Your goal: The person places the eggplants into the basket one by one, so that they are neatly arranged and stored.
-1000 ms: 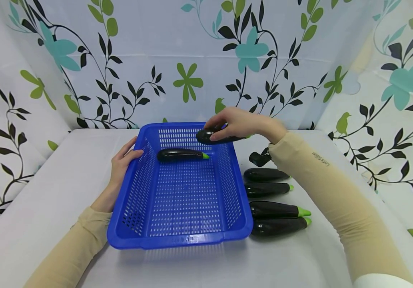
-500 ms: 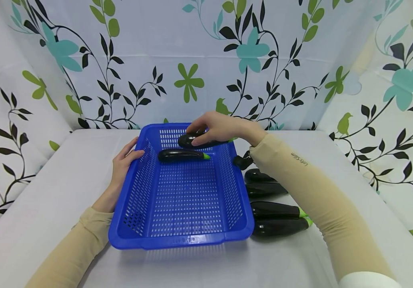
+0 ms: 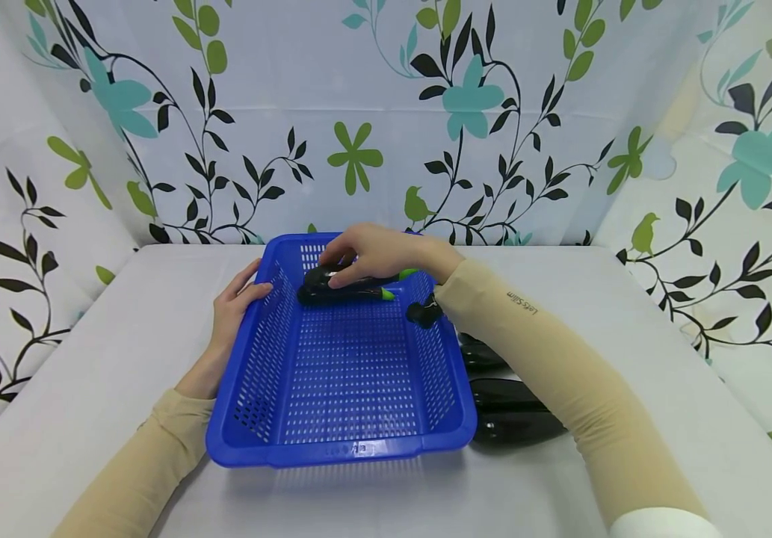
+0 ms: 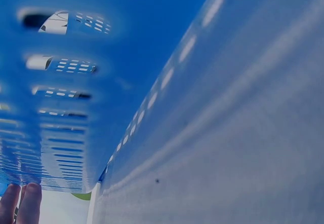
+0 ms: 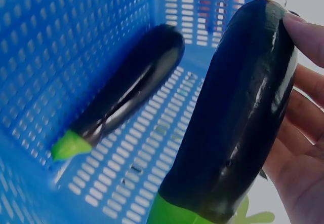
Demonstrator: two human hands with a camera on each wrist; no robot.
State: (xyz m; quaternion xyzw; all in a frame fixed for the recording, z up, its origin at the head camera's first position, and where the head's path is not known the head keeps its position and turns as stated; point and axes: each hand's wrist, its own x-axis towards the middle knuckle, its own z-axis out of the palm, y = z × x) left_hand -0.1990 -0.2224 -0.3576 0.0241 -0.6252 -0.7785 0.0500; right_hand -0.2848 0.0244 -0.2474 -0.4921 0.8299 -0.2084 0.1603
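Basket, one: a blue, rectangular, slotted plastic basket (image 3: 345, 451) is sitting on a white, flat surface (image 3: 116, 336), its far edge lying close to the surface's far edge.

Eggplant in hand, one: a glossy black, elongated eggplant with a bright green cap (image 5: 233, 107) is hanging inside the basket near its far edge, cap pointing toward the right edge. Whether it is touching the basket floor, I cannot tell.

Eggplant at rest, one: a second glossy black, green-capped eggplant (image 5: 136, 82) is lying crosswise near the basket's far edge, rounded end toward the far left corner.

Eggplants outside, at least three: dark, shiny, elongated eggplants (image 3: 519, 428) are lying on the surface against or just beside the basket's right edge; a sliver of perhaps a fourth is showing, the sleeve hiding the rest.

Hands, two: the right hand (image 3: 379, 250) is gripping the first eggplant around its thick, rounded end, thumb opposing fingers. The left hand (image 3: 231, 306) is holding the basket's left edge, thumb over the rim, fingers along the outer wall.

Sleeves, two: beige, stretchy fabric (image 3: 581, 373), one showing on each arm.

Handling, by my judgement: moderately light, firm with slight give, slippery-skinned, prone to bruising if dropped. The best hold is around the thick body, thumb against fingers; the narrow green cap is offering less purchase.
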